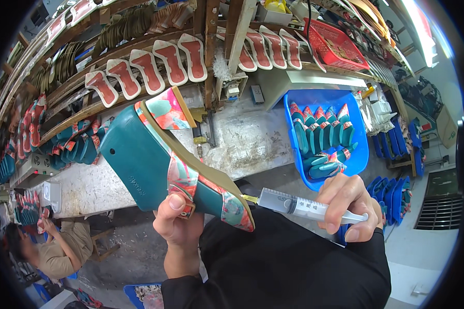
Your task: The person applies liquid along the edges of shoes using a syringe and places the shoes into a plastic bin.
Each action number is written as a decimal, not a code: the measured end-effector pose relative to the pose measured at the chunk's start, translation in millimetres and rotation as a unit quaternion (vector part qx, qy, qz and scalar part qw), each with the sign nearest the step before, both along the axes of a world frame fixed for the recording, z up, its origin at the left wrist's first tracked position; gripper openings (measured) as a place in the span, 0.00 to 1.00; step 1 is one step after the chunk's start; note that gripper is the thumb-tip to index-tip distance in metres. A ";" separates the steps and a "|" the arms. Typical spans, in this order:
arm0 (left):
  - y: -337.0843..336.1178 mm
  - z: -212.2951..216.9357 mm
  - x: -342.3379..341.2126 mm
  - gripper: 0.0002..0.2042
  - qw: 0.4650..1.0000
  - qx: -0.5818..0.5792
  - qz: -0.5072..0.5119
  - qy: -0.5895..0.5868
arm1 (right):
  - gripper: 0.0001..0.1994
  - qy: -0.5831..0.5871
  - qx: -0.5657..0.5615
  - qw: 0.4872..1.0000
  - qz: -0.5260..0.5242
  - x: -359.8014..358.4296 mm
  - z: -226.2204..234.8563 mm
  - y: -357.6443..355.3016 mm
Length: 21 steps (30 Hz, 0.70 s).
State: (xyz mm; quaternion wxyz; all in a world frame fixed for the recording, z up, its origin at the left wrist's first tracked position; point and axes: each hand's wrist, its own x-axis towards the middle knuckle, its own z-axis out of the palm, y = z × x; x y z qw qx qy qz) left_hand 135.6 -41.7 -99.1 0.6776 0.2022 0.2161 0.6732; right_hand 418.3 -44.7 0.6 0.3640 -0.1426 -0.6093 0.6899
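Note:
My left hand (175, 226) grips a green shoe last (134, 154), its thumb pressed on a floral strap with a buckle. The last is tilted over the bench, its toe toward the right. Coral and teal floral fabric pieces (166, 109) and an olive-brown insole (206, 171) are fitted along it. In my right hand (348, 203) is a clear plastic syringe (294, 203), lying almost level with my fingers closed round its plunger end. Its yellowish tip meets or nearly meets the insole edge near the toe; actual contact is unclear.
A blue basket (363, 147) of strapped green lasts stands right of the worn bench (252, 134). White-edged red sole pieces (152, 72) line the shelf above, near a red basket (337, 46). Another person (62, 247) sits at lower left beside more lasts.

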 end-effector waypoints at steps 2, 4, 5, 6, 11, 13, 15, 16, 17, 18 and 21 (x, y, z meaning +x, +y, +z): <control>1.2 -0.5 -1.5 0.37 1.000 0.003 0.011 0.004 | 0.16 -0.001 0.002 1.000 -0.003 -0.4 0.4 -0.4; 1.4 -1.7 -4.0 0.35 1.000 0.008 0.027 0.006 | 0.16 -0.009 0.003 1.000 -0.004 -0.7 1.2 -0.5; 2.2 -2.1 -6.0 0.35 1.000 0.007 0.027 0.006 | 0.16 -0.009 0.002 1.000 -0.004 -0.7 0.9 -1.0; 3.3 -1.9 -8.3 0.33 0.999 0.023 0.021 -0.019 | 0.16 -0.011 0.000 1.000 -0.005 -0.9 0.8 -2.2; 10.2 3.1 -6.0 0.27 0.994 -0.015 0.076 -0.072 | 0.15 -0.013 -0.004 1.000 -0.014 -3.1 -4.0 -5.3; 11.0 2.9 -7.8 0.25 0.993 -0.020 0.066 -0.093 | 0.15 -0.013 -0.002 1.000 -0.022 -4.2 -6.4 -6.5; 11.9 1.4 -9.5 0.24 0.991 -0.025 0.058 -0.114 | 0.15 -0.017 -0.004 1.000 -0.024 -4.9 -7.5 -6.5; 12.6 -0.5 -10.2 0.23 0.989 -0.023 0.061 -0.130 | 0.15 -0.019 -0.006 0.999 -0.026 -5.3 -8.4 -6.4; 13.3 -1.8 -10.9 0.21 0.987 -0.020 0.065 -0.145 | 0.15 -0.019 -0.007 0.999 -0.026 -5.9 -9.7 -6.3; 14.2 -2.3 -11.3 0.21 0.987 -0.021 0.065 -0.145 | 0.15 -0.016 -0.008 0.999 -0.027 -6.5 -10.8 -6.4; 16.4 -2.3 -12.3 0.21 0.986 -0.030 0.079 -0.147 | 0.15 -0.009 -0.011 0.999 -0.029 -7.3 -13.5 -6.4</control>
